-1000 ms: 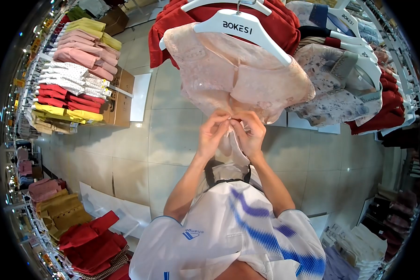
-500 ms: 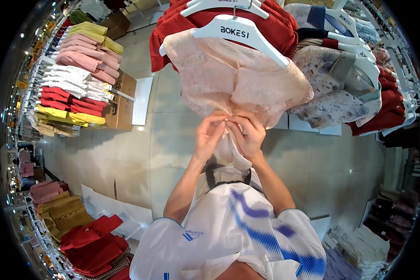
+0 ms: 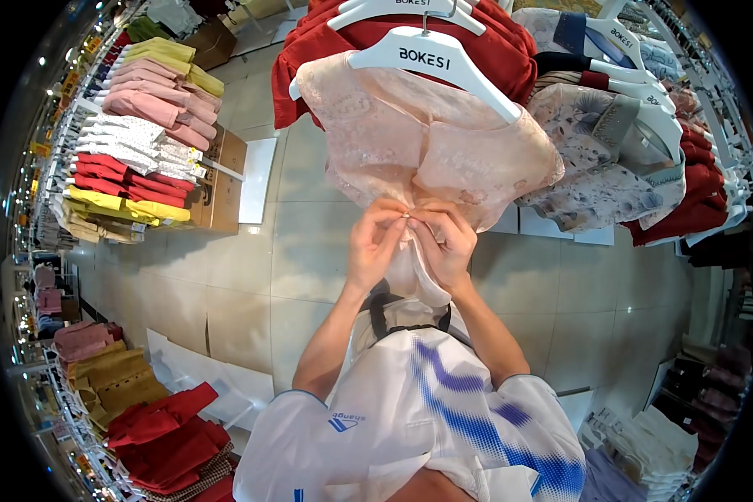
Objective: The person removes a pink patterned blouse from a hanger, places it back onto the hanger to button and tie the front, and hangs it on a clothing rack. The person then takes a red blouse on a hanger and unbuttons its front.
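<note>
A pale pink blouse [image 3: 376, 125] hangs in front of me on a white BOKESI hanger [image 3: 427, 60]. My left hand [image 3: 378, 238] pinches the blouse's front opening with thumb and fingers. Right beside it, my right hand [image 3: 443, 238] pinches the same spot from the other side. Between the fingertips shows a small pale bit, perhaps a button; the fingers partly hide it. Below my hands the blouse's lower front edges hang loose toward my body.
Red garments [image 3: 510, 50] hang behind the blouse. At right are floral blouses [image 3: 594, 159] on hangers. A rack of folded-over tops [image 3: 142, 142] stands at left beside a cardboard box [image 3: 222, 180]. Red clothes [image 3: 171, 435] hang at lower left, with tiled floor [image 3: 309, 243] between.
The view has shifted very slightly, moving the blouse and hanger a few pixels right. Both hands keep their pinch at the same place on the blouse.
</note>
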### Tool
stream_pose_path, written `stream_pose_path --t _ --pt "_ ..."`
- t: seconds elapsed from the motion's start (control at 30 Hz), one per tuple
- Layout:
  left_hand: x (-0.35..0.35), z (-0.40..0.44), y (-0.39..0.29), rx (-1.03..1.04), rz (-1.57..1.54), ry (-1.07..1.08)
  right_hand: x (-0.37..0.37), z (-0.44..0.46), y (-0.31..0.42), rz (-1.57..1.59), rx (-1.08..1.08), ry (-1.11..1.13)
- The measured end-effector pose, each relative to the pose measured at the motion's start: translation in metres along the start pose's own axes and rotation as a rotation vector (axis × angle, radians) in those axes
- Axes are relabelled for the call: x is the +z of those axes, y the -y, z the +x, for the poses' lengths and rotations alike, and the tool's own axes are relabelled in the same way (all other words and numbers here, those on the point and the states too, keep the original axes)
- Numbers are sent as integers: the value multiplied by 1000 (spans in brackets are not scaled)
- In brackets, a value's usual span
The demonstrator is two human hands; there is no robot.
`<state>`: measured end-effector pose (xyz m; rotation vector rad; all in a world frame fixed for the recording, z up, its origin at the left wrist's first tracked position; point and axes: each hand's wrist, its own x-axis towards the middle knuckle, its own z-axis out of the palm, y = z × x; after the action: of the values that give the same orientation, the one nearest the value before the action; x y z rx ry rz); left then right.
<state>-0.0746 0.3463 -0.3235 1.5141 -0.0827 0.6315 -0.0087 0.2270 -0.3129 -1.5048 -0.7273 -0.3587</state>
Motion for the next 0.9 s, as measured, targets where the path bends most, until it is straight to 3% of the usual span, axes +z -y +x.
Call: stream_pose_path --t 0.2,0.33,0.5,0.7,0.77,0.9 --pt "2 0 -3 -6 23 -61 -7 1 6 -36 36 73" --pt "4 1 -10 -3 214 -54 -4 0 8 -48 37 63" --pt "8 -3 -6 72 340 -52 2 0 2 -118 -84 26" --pt "-2 4 -8 12 91 50 2 4 1 -34 28 11" --pt "-3 4 -5 -258 -322 -84 1 5 4 -22 39 58" --pt "-9 7 -5 -247 -283 24 -6 5 -1 3 75 195"
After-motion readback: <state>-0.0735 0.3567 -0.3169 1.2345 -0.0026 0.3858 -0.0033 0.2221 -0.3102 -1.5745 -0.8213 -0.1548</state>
